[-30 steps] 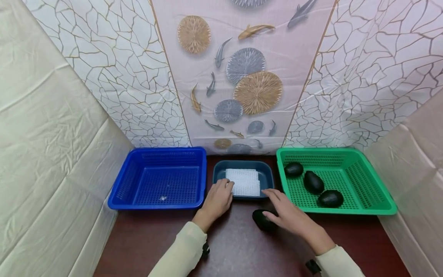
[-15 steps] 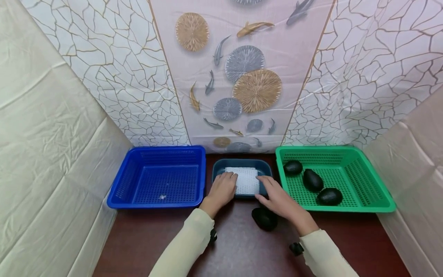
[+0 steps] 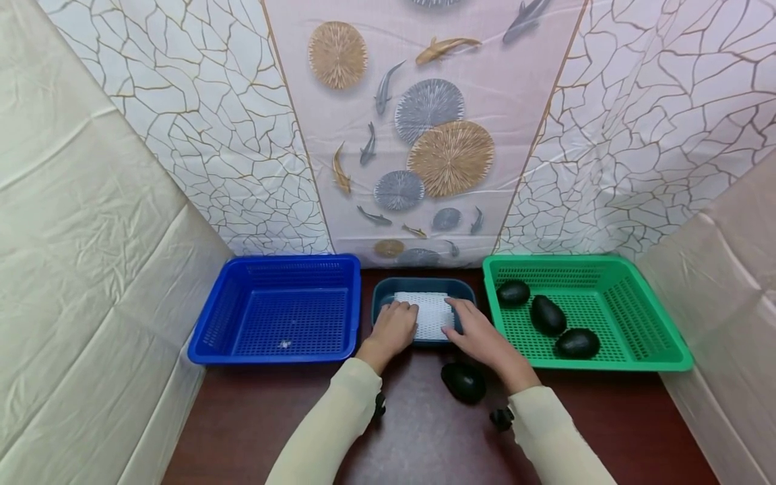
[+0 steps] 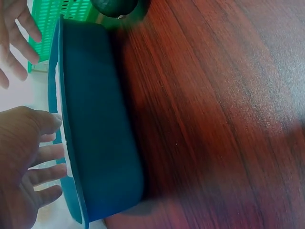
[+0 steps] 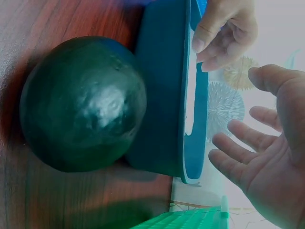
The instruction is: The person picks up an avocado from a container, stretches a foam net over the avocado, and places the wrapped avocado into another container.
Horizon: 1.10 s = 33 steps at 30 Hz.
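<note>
White foam fruit nets (image 3: 432, 315) lie flat in a small dark teal tray (image 3: 465, 291) at the back middle of the table. My left hand (image 3: 395, 327) reaches over the tray, its thumb and loosely bent fingers at the nets' left edge. Its thumb (image 4: 47, 122) shows right by the white edge in the left wrist view. My right hand (image 3: 475, 333) hovers at the nets' right side, fingers spread and holding nothing. A dark avocado (image 3: 463, 382) lies on the table in front of the tray, large and close in the right wrist view.
A blue basket (image 3: 200, 337) stands left of the tray, with a small white speck on its floor. Right of the tray is a green basket (image 3: 642, 362) holding three avocados (image 3: 548, 316). Fabric-covered walls (image 3: 151, 222) enclose the table on the back and sides.
My right hand has left the avocado on the table and moved up and left to the nets. My left hand has moved slightly right, over the nets' left edge.
</note>
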Each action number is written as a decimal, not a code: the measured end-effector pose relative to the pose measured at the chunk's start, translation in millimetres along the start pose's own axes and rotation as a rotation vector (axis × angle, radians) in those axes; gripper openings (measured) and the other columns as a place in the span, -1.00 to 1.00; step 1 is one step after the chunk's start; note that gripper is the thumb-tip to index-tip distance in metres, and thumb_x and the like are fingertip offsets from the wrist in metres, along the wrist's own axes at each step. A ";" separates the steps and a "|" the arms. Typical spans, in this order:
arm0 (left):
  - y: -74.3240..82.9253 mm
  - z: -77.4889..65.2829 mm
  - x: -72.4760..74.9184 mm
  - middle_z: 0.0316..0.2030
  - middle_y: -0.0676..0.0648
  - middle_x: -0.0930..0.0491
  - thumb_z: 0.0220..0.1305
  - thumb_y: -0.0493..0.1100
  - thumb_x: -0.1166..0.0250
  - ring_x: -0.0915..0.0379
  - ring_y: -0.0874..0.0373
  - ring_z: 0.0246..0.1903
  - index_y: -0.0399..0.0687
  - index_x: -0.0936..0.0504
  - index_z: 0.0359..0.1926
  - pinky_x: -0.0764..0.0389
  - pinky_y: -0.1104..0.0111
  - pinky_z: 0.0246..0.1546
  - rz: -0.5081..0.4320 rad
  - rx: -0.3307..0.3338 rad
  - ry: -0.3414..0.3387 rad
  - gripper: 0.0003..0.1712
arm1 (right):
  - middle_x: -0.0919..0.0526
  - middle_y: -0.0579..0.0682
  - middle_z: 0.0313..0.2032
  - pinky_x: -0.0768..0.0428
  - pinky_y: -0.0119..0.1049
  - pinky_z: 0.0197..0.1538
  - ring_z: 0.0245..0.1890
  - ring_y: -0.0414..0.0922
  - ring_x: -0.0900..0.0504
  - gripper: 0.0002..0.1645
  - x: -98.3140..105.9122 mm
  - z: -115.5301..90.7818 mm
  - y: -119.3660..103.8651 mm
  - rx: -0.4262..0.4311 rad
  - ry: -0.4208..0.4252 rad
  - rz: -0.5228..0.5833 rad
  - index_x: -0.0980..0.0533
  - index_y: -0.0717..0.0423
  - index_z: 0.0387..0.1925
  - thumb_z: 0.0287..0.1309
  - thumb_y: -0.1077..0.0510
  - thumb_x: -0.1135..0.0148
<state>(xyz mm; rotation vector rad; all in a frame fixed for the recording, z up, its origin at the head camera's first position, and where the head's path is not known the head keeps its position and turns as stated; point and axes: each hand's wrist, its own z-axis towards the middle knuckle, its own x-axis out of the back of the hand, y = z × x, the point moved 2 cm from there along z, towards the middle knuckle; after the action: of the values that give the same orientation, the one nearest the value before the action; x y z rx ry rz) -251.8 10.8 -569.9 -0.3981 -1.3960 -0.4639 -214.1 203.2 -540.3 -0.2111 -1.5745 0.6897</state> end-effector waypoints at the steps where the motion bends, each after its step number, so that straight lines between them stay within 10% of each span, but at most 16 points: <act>1: 0.3 0.6 -0.5 -0.06 -0.12 -0.72 0.40 -0.06 -0.32 -0.62 -0.03 -0.03 -0.12 -0.66 0.06 -0.65 0.09 -0.03 0.002 0.002 -0.004 -0.69 | -0.33 0.32 0.44 -0.42 0.18 0.39 0.45 0.21 -0.36 -0.19 -0.5 0.8 0.4 -0.008 -0.006 0.002 -0.22 0.25 0.51 0.41 0.00 -0.27; 14: 0.6 0.8 -1.2 -0.13 -0.16 -0.61 0.43 -0.19 -0.30 -0.62 -0.01 -0.17 -0.12 -0.69 -0.02 -0.70 0.21 -0.16 -0.152 0.009 0.001 -0.82 | -0.29 0.32 0.46 -0.40 0.19 0.40 0.47 0.23 -0.32 -0.19 -4.0 3.3 6.0 -0.050 -0.012 0.028 -0.19 0.25 0.53 0.43 0.03 -0.24; 33: -6.5 -9.5 24.8 -0.11 -0.13 -0.63 0.45 -0.22 -0.28 -0.65 0.01 -0.09 -0.13 -0.69 -0.02 -0.69 0.20 -0.02 -0.376 0.020 0.145 -0.84 | -0.62 0.13 0.00 -0.66 0.04 0.04 -0.02 0.04 -0.63 -0.54 24.3 -12.9 9.5 0.098 0.313 0.097 -0.47 0.17 0.15 0.26 0.23 -0.40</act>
<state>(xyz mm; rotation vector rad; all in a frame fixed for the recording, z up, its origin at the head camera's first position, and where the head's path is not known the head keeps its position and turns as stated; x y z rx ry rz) -244.5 -1.6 -546.7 -0.0802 -1.3352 -0.7693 -207.8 227.3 -525.3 -0.3091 -1.2352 0.7681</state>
